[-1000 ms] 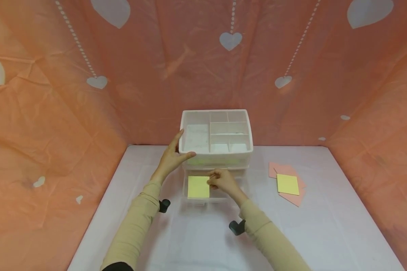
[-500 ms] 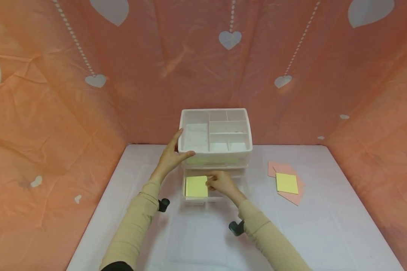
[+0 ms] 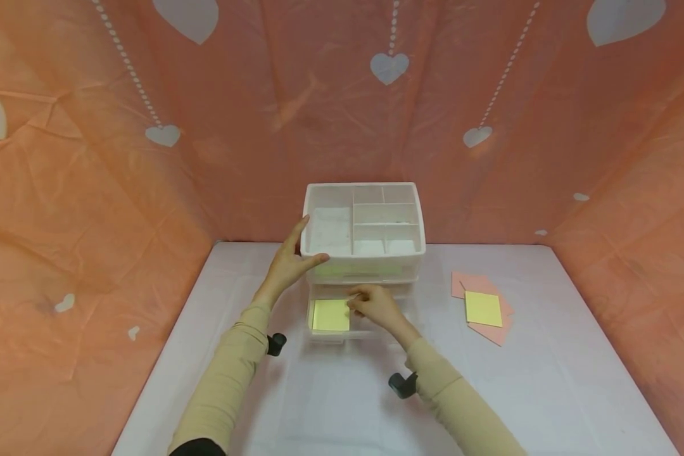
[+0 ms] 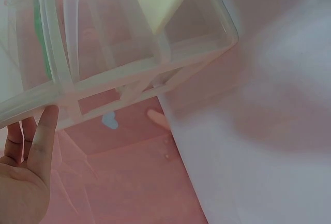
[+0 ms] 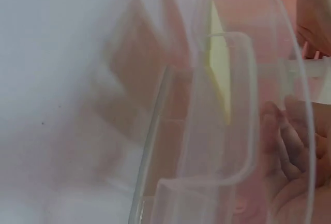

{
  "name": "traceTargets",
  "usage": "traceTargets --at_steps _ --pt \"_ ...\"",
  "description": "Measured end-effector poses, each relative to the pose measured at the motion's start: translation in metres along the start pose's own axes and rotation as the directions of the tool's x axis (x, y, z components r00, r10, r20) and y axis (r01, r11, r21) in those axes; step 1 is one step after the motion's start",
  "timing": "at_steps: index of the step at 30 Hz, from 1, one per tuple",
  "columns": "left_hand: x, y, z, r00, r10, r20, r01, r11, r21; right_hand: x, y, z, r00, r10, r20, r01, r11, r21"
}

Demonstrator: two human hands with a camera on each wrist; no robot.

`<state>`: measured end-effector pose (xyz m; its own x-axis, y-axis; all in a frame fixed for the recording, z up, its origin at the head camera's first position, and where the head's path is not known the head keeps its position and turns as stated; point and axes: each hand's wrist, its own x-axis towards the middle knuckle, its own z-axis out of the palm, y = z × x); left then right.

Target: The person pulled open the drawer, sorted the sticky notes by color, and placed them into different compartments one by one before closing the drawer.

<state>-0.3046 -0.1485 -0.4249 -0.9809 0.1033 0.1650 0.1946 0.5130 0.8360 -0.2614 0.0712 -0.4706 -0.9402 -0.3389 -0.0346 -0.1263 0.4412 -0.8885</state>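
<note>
Now the right hand [image 3: 376,305] pinches a square yellow notepad [image 3: 330,315] inside the clear plastic drawer [image 3: 365,334], left hand [image 3: 287,265] flat.

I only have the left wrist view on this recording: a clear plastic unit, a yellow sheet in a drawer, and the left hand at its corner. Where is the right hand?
Observer: The right hand is in the open bottom drawer, fingers curled at the right edge of the yellow note pad.
Operator: Is anything else on the table?
Observer: Yes. A second yellow pad lies on pink sheets to the right of the organizer, apart from it.
Operator: What does the top of the unit look like?
Observer: An open white tray split into compartments; the left hand rests on its front left corner.
</note>
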Motion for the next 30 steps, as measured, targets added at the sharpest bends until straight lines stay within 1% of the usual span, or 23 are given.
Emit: traceTargets --at_steps 2,8,12,17,20,22,24,27,30 --pt "0.000 0.000 0.000 1.000 0.007 -0.003 -0.007 1.000 0.003 -0.002 -0.001 -0.003 1.000 -0.016 -0.010 0.016 1.000 0.019" --pt "0.000 -0.001 0.001 1.000 0.028 0.000 -0.028 1.000 0.001 -0.013 0.001 -0.018 0.995 -0.079 -0.055 0.086 0.986 0.145" --pt "0.000 -0.002 0.001 1.000 0.028 0.006 -0.028 1.000 0.006 -0.021 0.004 -0.033 0.987 -0.111 -0.113 0.131 0.973 0.189" --pt "0.001 -0.002 0.001 1.000 0.019 0.008 -0.019 1.000 0.010 -0.034 0.014 -0.058 0.968 -0.149 -0.201 0.198 0.947 0.251" --pt "0.000 -0.002 0.001 1.000 0.016 0.008 -0.016 1.000 0.002 -0.041 0.024 -0.074 0.948 -0.192 -0.255 0.263 0.922 0.284" --pt "0.000 -0.001 0.000 1.000 0.018 0.005 -0.018 1.000 0.004 -0.046 0.032 -0.084 0.933 -0.198 -0.301 0.288 0.913 0.289" --pt "0.000 -0.001 0.000 1.000 0.021 0.007 -0.021 1.000 -0.001 -0.051 0.041 -0.095 0.922 -0.183 -0.342 0.288 0.913 0.287" --pt "0.000 -0.001 0.000 1.000 0.026 0.005 -0.025 1.000 -0.004 -0.058 0.053 -0.110 0.912 -0.135 -0.388 0.251 0.931 0.265" --pt "0.000 -0.001 0.000 1.000 0.026 0.006 -0.026 1.000 -0.015 -0.065 0.064 -0.124 0.906 -0.096 -0.413 0.211 0.947 0.244"
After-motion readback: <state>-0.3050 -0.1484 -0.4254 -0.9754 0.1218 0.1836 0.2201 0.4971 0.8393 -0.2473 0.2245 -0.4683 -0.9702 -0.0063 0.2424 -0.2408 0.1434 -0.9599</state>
